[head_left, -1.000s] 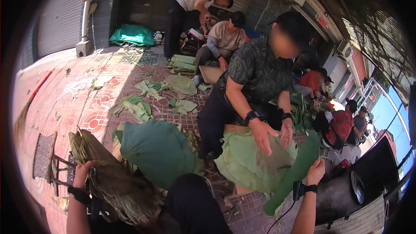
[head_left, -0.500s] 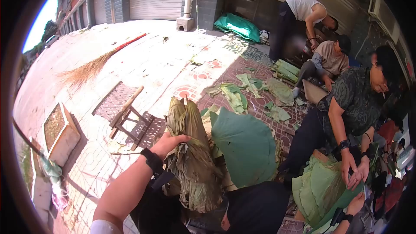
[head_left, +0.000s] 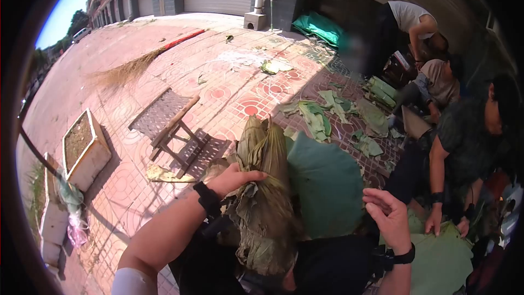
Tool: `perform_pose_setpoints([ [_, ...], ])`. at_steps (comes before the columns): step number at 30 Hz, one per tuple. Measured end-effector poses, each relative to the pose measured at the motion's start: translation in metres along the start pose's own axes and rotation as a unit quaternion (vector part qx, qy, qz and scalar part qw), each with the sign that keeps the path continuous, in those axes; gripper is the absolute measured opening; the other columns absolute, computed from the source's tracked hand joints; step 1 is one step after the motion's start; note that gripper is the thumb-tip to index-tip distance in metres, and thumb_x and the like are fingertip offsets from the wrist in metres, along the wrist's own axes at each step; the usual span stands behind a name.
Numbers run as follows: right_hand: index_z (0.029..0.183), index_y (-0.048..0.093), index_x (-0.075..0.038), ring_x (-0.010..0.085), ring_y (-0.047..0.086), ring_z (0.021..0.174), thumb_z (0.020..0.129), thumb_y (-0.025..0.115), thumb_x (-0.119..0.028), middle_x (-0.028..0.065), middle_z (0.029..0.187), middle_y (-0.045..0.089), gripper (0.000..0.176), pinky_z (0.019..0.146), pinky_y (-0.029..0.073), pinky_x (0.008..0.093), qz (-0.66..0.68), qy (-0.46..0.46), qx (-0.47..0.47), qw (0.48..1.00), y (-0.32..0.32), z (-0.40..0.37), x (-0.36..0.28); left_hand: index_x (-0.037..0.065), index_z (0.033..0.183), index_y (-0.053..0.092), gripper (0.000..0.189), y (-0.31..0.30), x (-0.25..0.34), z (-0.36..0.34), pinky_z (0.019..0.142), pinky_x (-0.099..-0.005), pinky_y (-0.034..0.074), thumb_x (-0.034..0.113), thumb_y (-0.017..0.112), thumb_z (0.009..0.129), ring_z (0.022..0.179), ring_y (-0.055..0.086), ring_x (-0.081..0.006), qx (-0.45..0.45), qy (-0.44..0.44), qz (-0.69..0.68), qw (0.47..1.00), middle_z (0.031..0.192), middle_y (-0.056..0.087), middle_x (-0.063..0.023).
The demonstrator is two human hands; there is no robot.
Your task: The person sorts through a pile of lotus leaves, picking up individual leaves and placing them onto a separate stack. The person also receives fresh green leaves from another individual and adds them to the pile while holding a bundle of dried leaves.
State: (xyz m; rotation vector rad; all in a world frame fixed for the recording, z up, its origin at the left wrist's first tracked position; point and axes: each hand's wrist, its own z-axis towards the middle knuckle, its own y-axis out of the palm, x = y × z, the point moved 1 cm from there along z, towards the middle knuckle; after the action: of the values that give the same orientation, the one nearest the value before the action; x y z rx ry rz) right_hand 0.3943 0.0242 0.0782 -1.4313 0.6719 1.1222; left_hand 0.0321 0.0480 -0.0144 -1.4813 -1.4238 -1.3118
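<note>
My left hand (head_left: 237, 180) is wrapped round a bundle of dried brown lotus leaves (head_left: 265, 207), thumb across its front. The bundle stands upright over my lap, folded tops upward and ragged edges hanging down. Behind it, to the right, spreads a large green lotus leaf (head_left: 326, 188). At that leaf's right edge is my right hand (head_left: 388, 218), raised, with bent fingers apart from the thumb and nothing in it. Further right, a seated co-worker's hands (head_left: 434, 223) touch a pale green leaf (head_left: 439, 257).
A low woven stool (head_left: 164, 112) stands on the paving at left, beyond white planter boxes (head_left: 90, 164). A straw broom (head_left: 131, 68) lies further back. Loose leaves (head_left: 314, 120) are strewn ahead. Two more people (head_left: 436, 84) work at the back right, near a green sack (head_left: 319, 28).
My right hand has moved up and left from the lower right to beside the large green leaf. My left hand keeps its hold. The co-worker's hands have lowered onto the pale leaf.
</note>
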Motion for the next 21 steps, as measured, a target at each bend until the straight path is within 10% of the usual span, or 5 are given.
perform_pose_setpoints([
  [3,0.124,0.056,-0.005,0.0213,0.061,0.103,0.080,0.072,-0.027,0.0138,0.116,0.063,0.052,0.084,0.049,0.0336,-0.100,-0.084,-0.155,0.979,0.073,0.054,-0.013,-0.002,0.118,0.058,0.040,0.006,0.001,-0.002,0.090,-0.0302,0.047,0.019,0.068,0.085,0.099,0.061,-0.0150,-0.030,0.018,-0.011,0.999,0.111,0.064,-0.0080],
  [8,0.127,0.050,-0.003,0.0313,0.063,0.099,0.077,0.074,-0.026,0.0205,0.115,0.060,0.060,0.081,0.050,0.0339,-0.108,-0.164,-0.126,0.972,0.156,0.074,0.004,0.001,0.119,0.058,0.045,0.013,0.010,-0.007,0.089,-0.0287,0.046,0.020,0.073,0.081,0.100,0.059,-0.0131,-0.032,0.041,-0.022,0.998,0.112,0.065,-0.0062],
  [21,0.119,0.052,-0.003,0.0177,0.063,0.097,0.095,0.045,-0.013,0.0115,0.112,0.063,0.027,0.074,0.052,0.0281,0.270,0.113,-0.091,0.952,0.127,0.094,0.022,-0.002,0.113,0.061,0.041,-0.010,0.005,-0.011,0.085,-0.0290,0.048,0.012,0.072,0.075,0.094,0.061,-0.0142,0.008,0.013,-0.011,1.000,0.105,0.066,-0.0064],
])
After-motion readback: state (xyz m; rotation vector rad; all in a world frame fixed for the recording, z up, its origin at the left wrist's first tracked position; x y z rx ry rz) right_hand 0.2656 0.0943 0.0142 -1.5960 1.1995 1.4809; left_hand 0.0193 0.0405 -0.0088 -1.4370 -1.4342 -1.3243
